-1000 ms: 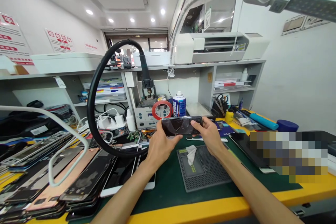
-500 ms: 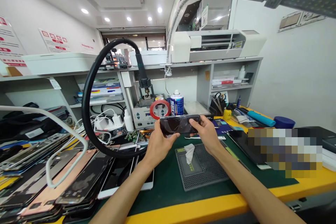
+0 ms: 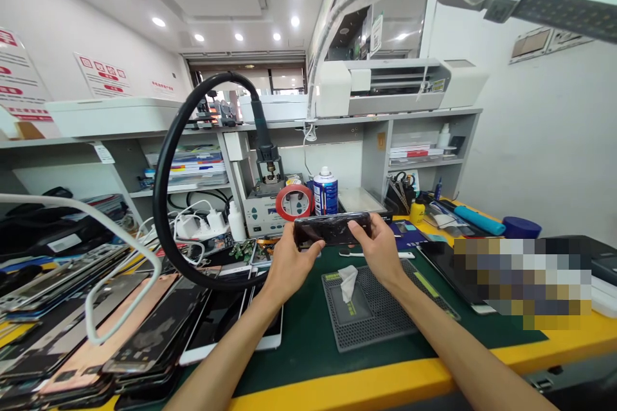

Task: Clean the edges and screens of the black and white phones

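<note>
A dark smartphone (image 3: 332, 230) with a glossy black screen is held sideways above the bench, its screen toward me. My left hand (image 3: 293, 262) grips its left end, thumb along the lower edge. At the other end, my right hand (image 3: 378, 247) holds it with the thumb on the screen. The fingers behind the phone are mostly hidden. Below and to the right lies a grey perforated mat (image 3: 385, 318), with a crumpled white tissue (image 3: 348, 282) on it. A white-handled brush-like tool (image 3: 405, 255) lies behind the mat.
Stacks of phone screens and frames (image 3: 144, 327) crowd the left side, beside a white tablet (image 3: 212, 318). A thick black hose (image 3: 161, 186) arches over them. Behind the phone stand a blue spray can (image 3: 326, 192) and a red tape roll (image 3: 294, 202). A black panel (image 3: 448, 273) lies on the right.
The phone has tilted back slightly, so its screen looks narrower. My left thumb has shifted a little up and left. Both hands keep their hold.
</note>
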Motion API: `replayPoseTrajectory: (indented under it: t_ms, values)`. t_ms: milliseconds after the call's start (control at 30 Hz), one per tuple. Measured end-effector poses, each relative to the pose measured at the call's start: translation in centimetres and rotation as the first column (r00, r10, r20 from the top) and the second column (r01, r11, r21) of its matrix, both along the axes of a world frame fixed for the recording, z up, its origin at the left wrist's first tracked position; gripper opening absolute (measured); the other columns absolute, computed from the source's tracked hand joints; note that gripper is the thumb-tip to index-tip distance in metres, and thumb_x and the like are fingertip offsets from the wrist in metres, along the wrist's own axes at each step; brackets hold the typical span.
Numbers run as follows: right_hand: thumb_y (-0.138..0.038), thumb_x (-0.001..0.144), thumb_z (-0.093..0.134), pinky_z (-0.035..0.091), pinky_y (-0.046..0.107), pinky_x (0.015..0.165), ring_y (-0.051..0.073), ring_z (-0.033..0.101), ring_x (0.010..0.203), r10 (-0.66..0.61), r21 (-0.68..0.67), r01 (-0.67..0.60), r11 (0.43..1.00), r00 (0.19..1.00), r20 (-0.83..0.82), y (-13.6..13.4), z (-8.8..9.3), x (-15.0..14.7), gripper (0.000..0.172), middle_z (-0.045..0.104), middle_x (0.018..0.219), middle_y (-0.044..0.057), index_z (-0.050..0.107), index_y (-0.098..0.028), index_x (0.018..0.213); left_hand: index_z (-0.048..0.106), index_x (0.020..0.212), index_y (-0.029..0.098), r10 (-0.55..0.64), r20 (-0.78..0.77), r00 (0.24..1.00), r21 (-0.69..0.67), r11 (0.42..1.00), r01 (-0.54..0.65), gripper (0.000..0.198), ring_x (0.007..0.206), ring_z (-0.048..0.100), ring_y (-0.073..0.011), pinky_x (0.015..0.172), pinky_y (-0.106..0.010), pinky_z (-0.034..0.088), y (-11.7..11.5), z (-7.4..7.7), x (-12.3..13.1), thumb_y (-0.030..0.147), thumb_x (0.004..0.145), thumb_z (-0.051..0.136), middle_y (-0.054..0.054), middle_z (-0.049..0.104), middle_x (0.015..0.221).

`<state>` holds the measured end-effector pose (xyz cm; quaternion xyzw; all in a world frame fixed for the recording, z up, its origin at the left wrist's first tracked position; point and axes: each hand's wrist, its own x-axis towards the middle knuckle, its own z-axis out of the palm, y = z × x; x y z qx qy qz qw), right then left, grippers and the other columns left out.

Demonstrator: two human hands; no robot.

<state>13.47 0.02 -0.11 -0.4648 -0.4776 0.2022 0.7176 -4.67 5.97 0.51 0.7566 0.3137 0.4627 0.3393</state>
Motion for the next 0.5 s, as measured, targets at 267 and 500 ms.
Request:
replayPoseTrajectory:
  t_ms: [267, 500]
  values:
    - [-0.042, 0.089, 0.064, 0.050, 0.035, 0.079, 0.024, 0.061, 0.090, -0.067, 0.093, 0.058, 0.994, 0.993, 0.101, -0.5, 0.0, -0.2, 0.026, 0.064, 0.093, 0.005, 0.057, -0.020, 0.099, 0.054, 0.101, 0.022, -0.038, 0.117, 0.992, -0.066, 0.997, 0.046, 0.027, 0.080, 0.063, -0.0193, 0.063, -0.028, 0.054, -0.6, 0.5, 0.3, 0.048, 0.091, 0.057, -0.002, 0.061, 0.092]
    - [-0.039, 0.088, 0.066, 0.049, 0.035, 0.081, 0.024, 0.060, 0.092, -0.083, 0.154, 0.065, 0.986, 0.990, 0.114, -0.5, -0.5, -0.8, 0.025, 0.063, 0.097, 0.005, 0.056, -0.021, 0.104, 0.053, 0.104, 0.022, -0.009, 0.206, 0.978, -0.139, 0.990, 0.038, 0.033, 0.070, 0.064, -0.0168, 0.064, -0.030, 0.056, -1.1, 0.2, 0.9, 0.054, 0.093, 0.053, -0.002, 0.062, 0.093]
